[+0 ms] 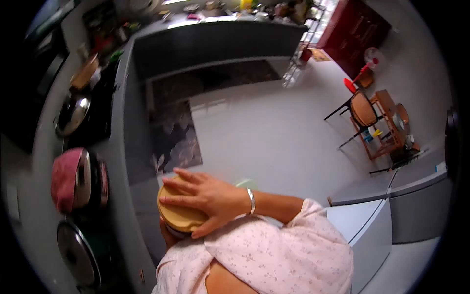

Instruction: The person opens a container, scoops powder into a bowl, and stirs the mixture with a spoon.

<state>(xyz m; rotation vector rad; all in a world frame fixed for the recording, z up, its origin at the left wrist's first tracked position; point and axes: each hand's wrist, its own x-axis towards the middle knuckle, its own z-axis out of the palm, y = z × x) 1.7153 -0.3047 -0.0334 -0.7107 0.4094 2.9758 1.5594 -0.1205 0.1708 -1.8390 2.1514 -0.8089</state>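
Widely spread, right hand [210, 196] touches yellow lid [172, 209], left hand [168, 235] obscured below.

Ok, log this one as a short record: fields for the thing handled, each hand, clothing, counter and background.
Thing handled: round yellow lid, on a container mostly hidden beneath it
Right hand: fingers spread across the lid
Left hand: below the lid's edge, mostly hidden; grip unclear
Clothing: pale pink floral sleeves; silver bracelet, right wrist
Counter, picture's left: draped pink cloth
Background: black-legged chair with brown seat; dark red cabinet
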